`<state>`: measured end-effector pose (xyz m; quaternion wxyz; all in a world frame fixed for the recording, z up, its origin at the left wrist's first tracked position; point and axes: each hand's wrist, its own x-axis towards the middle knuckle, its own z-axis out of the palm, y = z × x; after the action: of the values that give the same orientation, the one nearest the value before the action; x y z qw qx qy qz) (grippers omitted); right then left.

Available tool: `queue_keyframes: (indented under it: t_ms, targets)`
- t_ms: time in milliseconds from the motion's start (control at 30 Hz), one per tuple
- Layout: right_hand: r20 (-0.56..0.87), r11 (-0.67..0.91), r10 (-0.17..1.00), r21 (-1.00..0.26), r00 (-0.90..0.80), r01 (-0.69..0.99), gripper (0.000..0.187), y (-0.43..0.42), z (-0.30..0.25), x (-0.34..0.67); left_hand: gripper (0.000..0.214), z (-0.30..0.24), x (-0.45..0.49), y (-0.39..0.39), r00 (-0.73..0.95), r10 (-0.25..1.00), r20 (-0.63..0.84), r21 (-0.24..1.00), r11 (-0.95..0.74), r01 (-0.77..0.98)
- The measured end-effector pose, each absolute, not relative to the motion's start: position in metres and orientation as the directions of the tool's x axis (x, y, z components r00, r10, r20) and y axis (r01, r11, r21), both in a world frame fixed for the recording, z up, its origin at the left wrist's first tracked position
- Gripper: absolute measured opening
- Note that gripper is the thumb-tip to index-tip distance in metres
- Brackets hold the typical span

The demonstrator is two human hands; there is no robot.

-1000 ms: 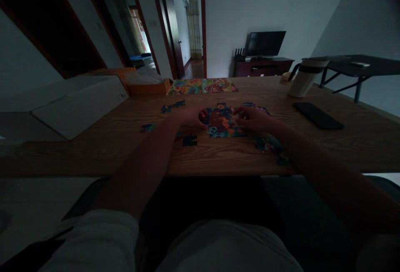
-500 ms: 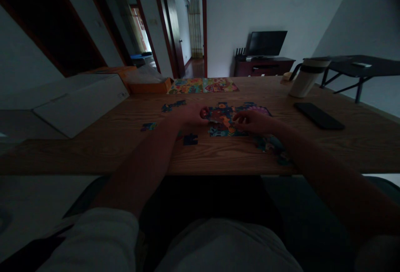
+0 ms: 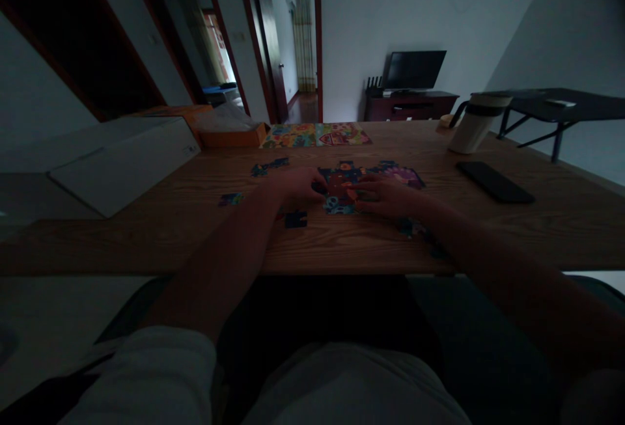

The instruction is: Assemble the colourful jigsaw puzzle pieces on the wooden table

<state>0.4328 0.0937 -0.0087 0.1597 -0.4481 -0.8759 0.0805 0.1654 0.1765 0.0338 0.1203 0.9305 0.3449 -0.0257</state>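
A partly joined jigsaw puzzle (image 3: 336,181) with dark blue, red and orange patches lies on the wooden table in front of me. At its left edge is my left hand (image 3: 299,185), thumb and forefinger closed about a dark puzzle piece (image 3: 319,187), mostly hidden by the fingers. My right hand (image 3: 388,196) rests on the puzzle's right half, fingers stretched out and apart, holding nothing. A loose dark blue piece (image 3: 295,219) lies just below my left hand. More pieces (image 3: 413,227) lie partly under my right forearm.
Joined pieces (image 3: 270,166) and a small piece (image 3: 230,199) lie to the left. Behind the puzzle is a colourful picture sheet (image 3: 316,135). A white box (image 3: 127,164) and an orange box (image 3: 232,138) stand left; a black phone (image 3: 494,182) and pale mug (image 3: 476,127) are right.
My left hand has lowered the reddish piece to the puzzle's left edge. My right hand has shifted left, its fingers now straighter and flatter over the puzzle.
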Motion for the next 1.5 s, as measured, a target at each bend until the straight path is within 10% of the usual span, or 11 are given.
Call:
queue_keyframes:
  t_ms: [233,1000,1500]
  targets:
    - [0.196,0.658,0.753,-0.210,-0.628,0.723,0.076,0.092,-0.018,0.415,0.037,0.039,0.171,0.172,0.753,0.636,-0.171,0.214,-0.722,0.658]
    - [0.173,0.689,0.725,-0.192,-0.667,0.699,0.079,0.096,-0.023,0.413,0.059,0.040,0.170,0.165,0.726,0.673,-0.143,0.134,-0.713,0.688]
    - [0.111,0.703,0.708,-0.202,-0.697,0.682,0.052,0.105,-0.018,0.430,0.051,0.087,0.085,0.172,0.636,0.771,-0.039,0.401,-0.571,0.717]
